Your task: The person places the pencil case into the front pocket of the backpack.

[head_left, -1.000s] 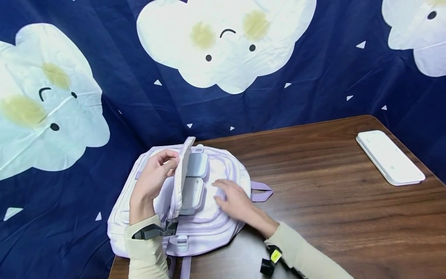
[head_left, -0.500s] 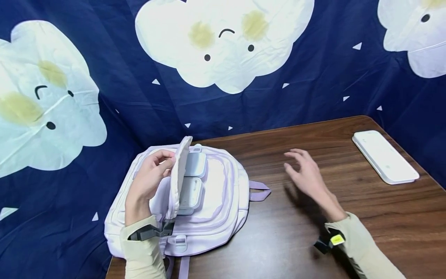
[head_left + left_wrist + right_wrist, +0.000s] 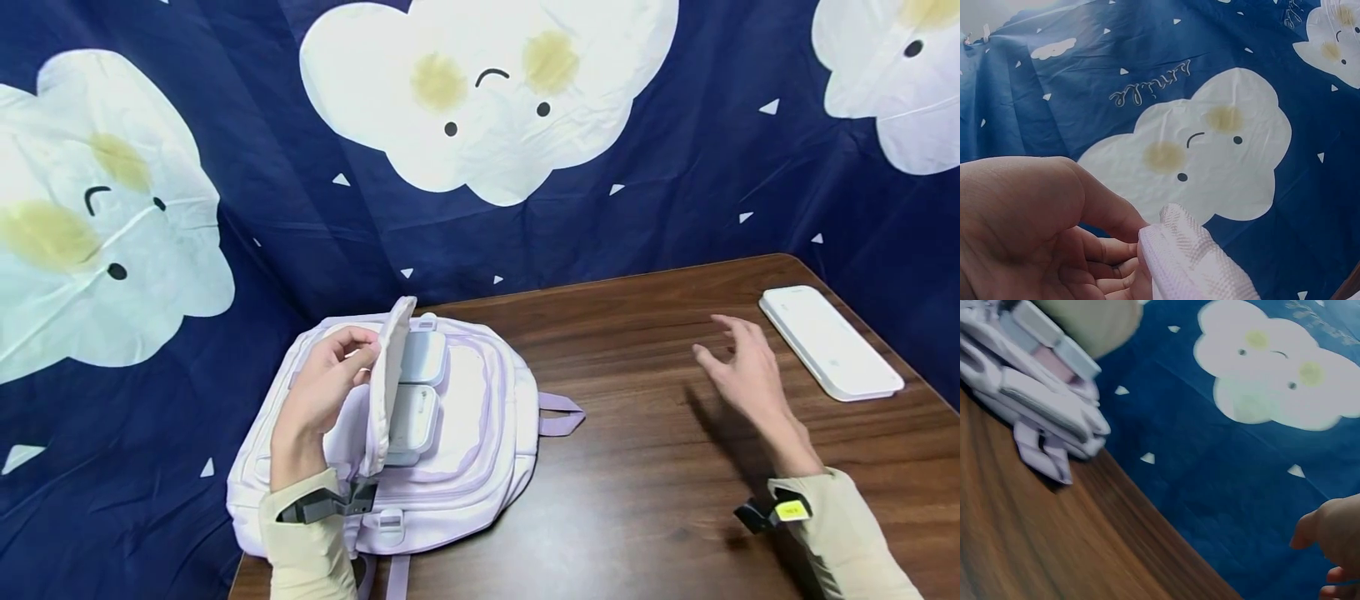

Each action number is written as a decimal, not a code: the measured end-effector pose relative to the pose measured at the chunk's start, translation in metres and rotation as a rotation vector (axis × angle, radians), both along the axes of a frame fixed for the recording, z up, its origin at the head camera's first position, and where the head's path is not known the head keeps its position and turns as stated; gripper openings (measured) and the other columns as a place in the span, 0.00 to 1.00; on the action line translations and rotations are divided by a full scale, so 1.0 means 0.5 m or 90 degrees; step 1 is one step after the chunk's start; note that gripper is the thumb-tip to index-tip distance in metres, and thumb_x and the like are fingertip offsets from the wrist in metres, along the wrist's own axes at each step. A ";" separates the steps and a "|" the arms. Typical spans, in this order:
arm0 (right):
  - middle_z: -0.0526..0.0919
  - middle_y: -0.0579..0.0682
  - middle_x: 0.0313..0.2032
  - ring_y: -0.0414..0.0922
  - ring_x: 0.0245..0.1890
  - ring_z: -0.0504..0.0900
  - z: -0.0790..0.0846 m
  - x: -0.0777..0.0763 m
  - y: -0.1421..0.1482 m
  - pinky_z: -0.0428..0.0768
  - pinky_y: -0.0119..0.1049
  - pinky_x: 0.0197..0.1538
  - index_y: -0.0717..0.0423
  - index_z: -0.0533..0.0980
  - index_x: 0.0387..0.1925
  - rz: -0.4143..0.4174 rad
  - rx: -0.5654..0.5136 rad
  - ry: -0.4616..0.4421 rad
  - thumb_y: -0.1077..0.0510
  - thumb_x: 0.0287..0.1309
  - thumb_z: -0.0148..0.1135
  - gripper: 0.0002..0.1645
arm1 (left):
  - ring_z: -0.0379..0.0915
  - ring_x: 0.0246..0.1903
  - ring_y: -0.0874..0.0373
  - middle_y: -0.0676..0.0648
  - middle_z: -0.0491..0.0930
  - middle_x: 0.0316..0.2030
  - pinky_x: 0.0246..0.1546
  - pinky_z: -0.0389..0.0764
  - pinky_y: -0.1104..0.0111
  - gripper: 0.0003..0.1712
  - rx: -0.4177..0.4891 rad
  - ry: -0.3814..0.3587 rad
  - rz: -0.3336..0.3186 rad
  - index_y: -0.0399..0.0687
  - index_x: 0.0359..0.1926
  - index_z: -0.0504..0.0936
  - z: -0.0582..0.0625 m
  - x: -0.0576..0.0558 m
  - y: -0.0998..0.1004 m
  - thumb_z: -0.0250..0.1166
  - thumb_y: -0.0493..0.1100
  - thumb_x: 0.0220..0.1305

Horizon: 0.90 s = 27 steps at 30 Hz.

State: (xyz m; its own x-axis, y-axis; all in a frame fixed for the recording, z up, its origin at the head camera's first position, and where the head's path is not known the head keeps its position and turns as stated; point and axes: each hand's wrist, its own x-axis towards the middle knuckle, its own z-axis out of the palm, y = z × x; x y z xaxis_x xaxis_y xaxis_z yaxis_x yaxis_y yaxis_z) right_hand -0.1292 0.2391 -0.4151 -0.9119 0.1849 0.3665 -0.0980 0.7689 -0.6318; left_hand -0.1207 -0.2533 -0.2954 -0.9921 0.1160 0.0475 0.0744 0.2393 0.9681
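A pale lilac backpack [image 3: 495, 467] lies on the left of the wooden table. My left hand [image 3: 322, 383] pinches the edge of its raised pocket flap [image 3: 390, 383] between thumb and fingers; the left wrist view shows the same quilted flap [image 3: 1197, 256] at the fingertips. Two translucent-lidded boxes, a farther box [image 3: 423, 357] and a nearer box [image 3: 412, 419], sit in the pocket, partly hidden by the flap. Over the table's right side my right hand [image 3: 750, 371] hangs with fingers spread and holds nothing. Nearest to it lies a long white rounded case [image 3: 832, 342].
The brown wooden table [image 3: 637, 500] has its back edge against a dark blue cloud-print curtain [image 3: 285, 192]. A lilac strap loop [image 3: 561, 415] sticks out from the backpack's right end, and another strap [image 3: 399, 575] hangs toward the front.
My right hand has left the backpack and moved right across the table, close to the white case. The left hand keeps its hold on the flap, which stays raised.
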 end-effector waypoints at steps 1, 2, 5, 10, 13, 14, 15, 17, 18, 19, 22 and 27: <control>0.67 0.71 0.56 0.65 0.50 0.71 0.002 0.000 0.013 0.68 0.58 0.46 0.65 0.65 0.62 -0.011 0.002 -0.002 0.58 0.58 0.62 0.32 | 0.70 0.27 0.66 0.56 0.74 0.28 0.28 0.75 0.75 0.03 0.000 0.002 0.001 0.36 0.40 0.72 0.000 0.000 0.000 0.53 0.32 0.67; 0.66 0.72 0.56 0.66 0.51 0.70 0.004 0.001 0.025 0.68 0.58 0.46 0.66 0.64 0.63 -0.022 0.002 -0.004 0.58 0.58 0.62 0.34 | 0.70 0.27 0.66 0.56 0.74 0.28 0.28 0.75 0.75 0.03 0.001 0.003 0.000 0.36 0.40 0.72 0.001 0.000 0.000 0.53 0.32 0.67; 0.64 0.74 0.57 0.68 0.54 0.67 0.009 0.001 0.061 0.66 0.60 0.50 0.67 0.62 0.65 -0.050 0.001 -0.008 0.58 0.57 0.62 0.37 | 0.70 0.27 0.66 0.56 0.74 0.28 0.28 0.75 0.76 0.03 0.005 0.003 0.000 0.36 0.40 0.72 0.001 0.000 -0.001 0.53 0.32 0.67; 0.61 0.76 0.60 0.71 0.60 0.59 0.007 -0.001 0.119 0.59 0.63 0.59 0.69 0.60 0.64 -0.091 -0.004 -0.033 0.55 0.57 0.61 0.38 | 0.70 0.27 0.66 0.56 0.74 0.28 0.28 0.76 0.75 0.03 0.006 -0.002 -0.002 0.36 0.41 0.71 0.002 0.000 -0.004 0.53 0.32 0.68; 0.59 0.77 0.62 0.73 0.61 0.57 -0.002 -0.004 0.155 0.57 0.64 0.59 0.70 0.59 0.65 -0.119 0.004 -0.067 0.53 0.57 0.60 0.40 | 0.71 0.27 0.66 0.56 0.74 0.28 0.28 0.76 0.75 0.04 0.004 0.000 -0.003 0.36 0.41 0.71 0.003 0.000 -0.004 0.52 0.33 0.68; 0.57 0.78 0.62 0.74 0.61 0.56 -0.005 -0.004 0.168 0.56 0.65 0.59 0.70 0.58 0.65 -0.132 0.005 -0.079 0.52 0.57 0.60 0.41 | 0.70 0.27 0.66 0.56 0.74 0.28 0.28 0.76 0.75 0.04 0.004 0.001 -0.005 0.36 0.41 0.71 0.003 -0.001 -0.003 0.52 0.33 0.68; 0.56 0.78 0.63 0.75 0.61 0.54 -0.009 -0.003 0.180 0.54 0.67 0.59 0.70 0.58 0.65 -0.143 0.004 -0.089 0.51 0.56 0.61 0.42 | 0.71 0.27 0.66 0.56 0.74 0.28 0.28 0.76 0.75 0.04 0.004 0.001 -0.006 0.36 0.41 0.71 0.004 -0.002 -0.002 0.52 0.33 0.68; 0.52 0.78 0.63 0.75 0.62 0.50 -0.017 0.001 0.203 0.50 0.69 0.59 0.71 0.56 0.66 -0.169 0.001 -0.116 0.51 0.56 0.61 0.44 | 0.71 0.27 0.66 0.56 0.74 0.28 0.28 0.76 0.75 0.04 0.002 0.002 -0.009 0.35 0.41 0.71 0.005 -0.004 0.000 0.52 0.33 0.68; 0.51 0.79 0.64 0.76 0.62 0.48 -0.019 0.004 0.214 0.46 0.70 0.59 0.72 0.55 0.65 -0.180 0.000 -0.128 0.50 0.55 0.61 0.45 | 0.71 0.27 0.66 0.56 0.74 0.28 0.28 0.76 0.75 0.04 0.001 0.002 -0.010 0.35 0.41 0.71 0.005 -0.004 0.000 0.53 0.33 0.68; 0.48 0.80 0.64 0.77 0.63 0.44 -0.022 0.007 0.224 0.42 0.72 0.59 0.72 0.54 0.66 -0.191 -0.004 -0.148 0.50 0.55 0.61 0.46 | 0.71 0.28 0.66 0.56 0.75 0.28 0.28 0.77 0.75 0.04 -0.002 0.001 -0.011 0.35 0.41 0.71 0.005 -0.005 -0.001 0.53 0.33 0.68; 0.40 0.83 0.64 0.76 0.66 0.31 -0.027 0.015 0.251 0.27 0.75 0.58 0.74 0.48 0.66 -0.209 -0.011 -0.220 0.48 0.55 0.60 0.51 | 0.71 0.28 0.66 0.56 0.75 0.28 0.29 0.77 0.75 0.05 -0.008 0.002 -0.010 0.35 0.42 0.72 0.003 -0.004 -0.004 0.53 0.33 0.68; 0.37 0.88 0.60 0.80 0.64 0.28 -0.036 0.024 0.287 0.29 0.78 0.57 0.78 0.41 0.64 -0.217 0.012 -0.347 0.44 0.55 0.60 0.57 | 0.71 0.27 0.67 0.56 0.75 0.28 0.28 0.77 0.75 0.03 -0.007 0.008 -0.008 0.37 0.40 0.72 -0.002 -0.004 -0.011 0.53 0.32 0.67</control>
State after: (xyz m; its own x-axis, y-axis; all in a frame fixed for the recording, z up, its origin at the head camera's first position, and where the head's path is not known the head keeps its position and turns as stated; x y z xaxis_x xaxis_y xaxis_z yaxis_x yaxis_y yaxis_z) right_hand -0.1172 0.3824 -0.4331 -0.8594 0.4954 -0.1267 0.4852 0.7119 -0.5077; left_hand -0.1229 -0.2589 -0.2966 -0.9898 0.1295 0.0590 0.0901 0.2490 0.9643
